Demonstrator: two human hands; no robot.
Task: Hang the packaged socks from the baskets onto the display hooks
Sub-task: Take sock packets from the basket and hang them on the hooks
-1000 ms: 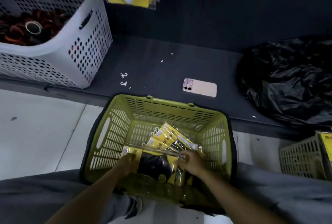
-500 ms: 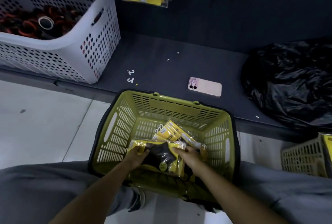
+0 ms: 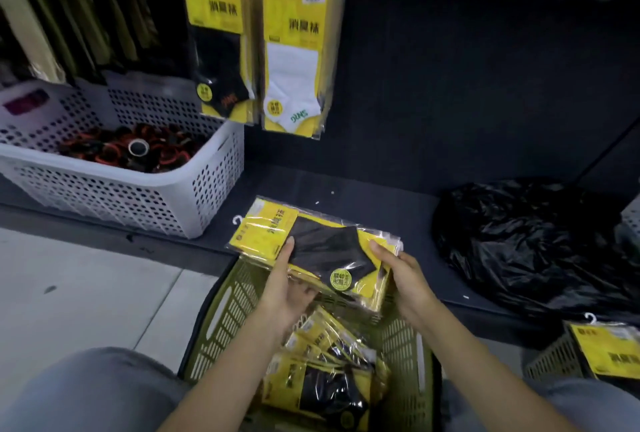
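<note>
Risks first.
- The stack of sock packs (image 3: 322, 248) is several glossy sleeves deep. Both hands hold it only at its near edge, so the far end overhangs unsupported. If either thumb eases, I'd expect the lower packs to slide out and fall back into the green basket (image 3: 221, 310) or onto the front edge of the dark shelf (image 3: 381, 196).
- One small white hanger loop (image 3: 237, 220) sticks out at the stack's far left corner. The other packs' loops are not visible, so they may not be lined up. Threading the whole stack at once would probably miss some loops.
- The display hooks are cut off by the top of the frame. The hanging packs (image 3: 294, 50) already sit close together, so pushing in more could knock them loose.
- The stack must also rise well above its present height, and tilting it upright is likely the moment it fans apart.

Pose.
- Left hand (image 3: 287, 279): palm up under the stack's near left edge, with the thumb laid on top. The grip is closed on the stack.
- Right hand (image 3: 405, 279): thumb on top at the near right edge, fingers curled beneath. This grip also holds the stack.
- Both forearms reach forward over the basket.

Location: the stack lies roughly flat above the basket's far rim. More loose packs (image 3: 329, 379) lie inside the basket.
</note>
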